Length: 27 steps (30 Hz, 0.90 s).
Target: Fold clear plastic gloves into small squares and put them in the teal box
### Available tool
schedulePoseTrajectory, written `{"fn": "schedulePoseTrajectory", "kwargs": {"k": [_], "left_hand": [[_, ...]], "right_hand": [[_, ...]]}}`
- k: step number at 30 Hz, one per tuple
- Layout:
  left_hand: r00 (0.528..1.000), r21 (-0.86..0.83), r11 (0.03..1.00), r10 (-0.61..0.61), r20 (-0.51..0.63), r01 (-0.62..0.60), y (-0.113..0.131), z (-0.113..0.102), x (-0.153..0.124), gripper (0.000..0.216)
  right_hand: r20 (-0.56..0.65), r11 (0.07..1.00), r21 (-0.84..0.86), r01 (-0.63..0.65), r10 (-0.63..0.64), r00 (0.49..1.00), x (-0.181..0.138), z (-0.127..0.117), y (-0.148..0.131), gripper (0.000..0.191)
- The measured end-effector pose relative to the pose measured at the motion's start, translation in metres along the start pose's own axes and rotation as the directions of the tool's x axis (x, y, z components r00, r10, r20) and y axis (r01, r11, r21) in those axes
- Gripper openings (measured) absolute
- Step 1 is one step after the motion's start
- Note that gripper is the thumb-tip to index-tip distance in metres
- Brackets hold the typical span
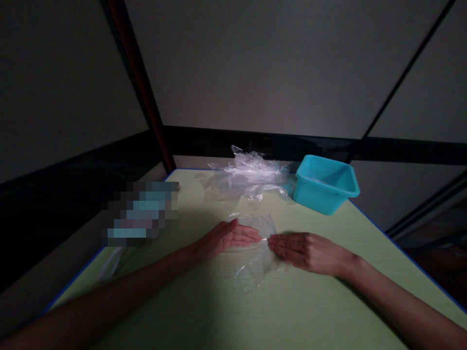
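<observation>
While both hands [228,238] [304,250] press a clear bag [255,265], a teal tub [324,184] sits apart.

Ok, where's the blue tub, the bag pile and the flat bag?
blue tub [321,198]: head view, front wall.
bag pile [248,177]: head view, middle of the heap.
flat bag [251,271]: head view, near end.

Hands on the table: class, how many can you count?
2. The left hand and the right hand both lie open on a clear bag on the table, nearly touching each other. No others show.
</observation>
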<state>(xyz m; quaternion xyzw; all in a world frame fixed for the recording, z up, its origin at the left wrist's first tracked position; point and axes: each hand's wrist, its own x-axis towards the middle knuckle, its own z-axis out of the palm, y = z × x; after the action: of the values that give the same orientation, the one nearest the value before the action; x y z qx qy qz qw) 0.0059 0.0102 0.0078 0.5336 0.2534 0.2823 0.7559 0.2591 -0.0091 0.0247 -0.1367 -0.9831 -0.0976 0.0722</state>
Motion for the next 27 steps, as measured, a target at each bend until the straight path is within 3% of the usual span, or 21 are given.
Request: {"fn": "schedulePoseTrajectory", "kwargs": {"k": [6, 12, 16, 21, 23, 27], "left_hand": [[0.998, 0.020, 0.999, -0.044, -0.051, 0.045, 0.005, -0.003, -0.003, 0.058], [1.000, 0.091, 0.995, -0.025, -0.006, 0.026, -0.001, -0.004, 0.000, 0.060], [1.000, 0.110, 0.994, 0.003, 0.029, -0.007, -0.005, -0.005, 0.000, 0.063], [0.997, 0.032, 0.997, -0.075, -0.006, 0.075, -0.006, -0.009, 0.000, 0.064], [0.997, 0.018, 0.997, -0.081, -0.016, 0.081, -0.004, -0.010, 0.001, 0.063], [0.992, -0.056, 0.991, -0.124, -0.012, 0.123, 0.003, -0.008, 0.002, 0.066]], "right_hand": [[-0.014, 0.995, 0.101, -0.022, 0.023, 1.000, -0.001, 0.002, 0.004, 0.033], [0.000, 0.954, 0.269, -0.136, 0.141, 0.990, 0.000, 0.000, 0.005, 0.035], [0.029, 0.898, 0.376, -0.231, 0.238, 0.971, 0.003, -0.004, 0.005, 0.033], [0.118, 0.793, 0.483, -0.372, 0.362, 0.925, 0.013, -0.014, 0.010, 0.034], [0.139, 0.719, 0.561, -0.410, 0.407, 0.903, 0.018, -0.017, 0.015, 0.036], [0.228, 0.426, 0.773, -0.470, 0.505, 0.833, 0.026, -0.013, 0.028, 0.040]]}}
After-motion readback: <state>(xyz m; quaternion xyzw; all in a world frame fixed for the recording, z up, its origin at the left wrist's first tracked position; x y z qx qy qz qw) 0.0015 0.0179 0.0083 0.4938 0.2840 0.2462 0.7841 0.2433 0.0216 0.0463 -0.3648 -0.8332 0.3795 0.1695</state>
